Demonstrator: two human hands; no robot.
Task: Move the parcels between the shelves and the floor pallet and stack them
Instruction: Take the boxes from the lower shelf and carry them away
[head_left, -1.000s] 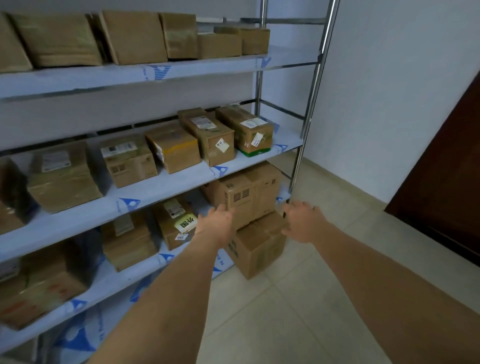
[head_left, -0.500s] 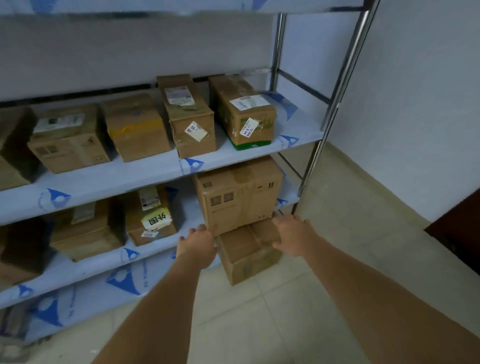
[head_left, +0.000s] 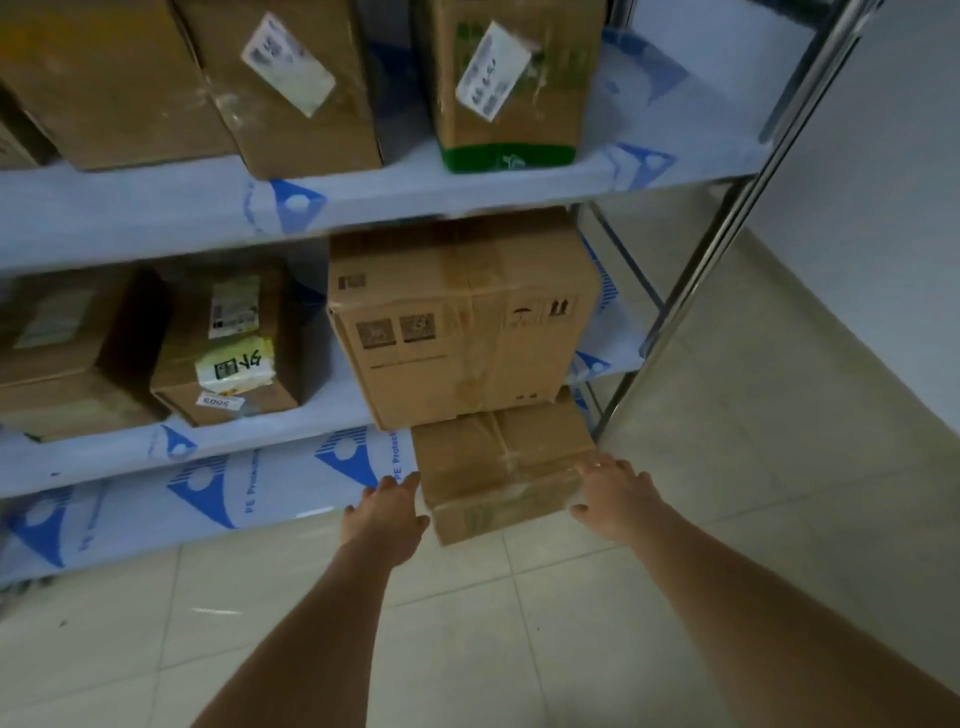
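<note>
Cardboard small parcel (head_left: 501, 475) juts from the bottom shelf onto the tiled floor (head_left: 467, 623), pinned beneath a larger taped carton (head_left: 462, 332), with a steel shelf post (head_left: 691, 291) just right of it. Left hand (head_left: 387, 512) and right hand (head_left: 615, 493) flank the parcel, fingers extended; contact is unclear. Parcels above it are cut off.

Brown parcels (head_left: 467, 332); blue-logoed white shelf film (head_left: 291, 208).
</note>
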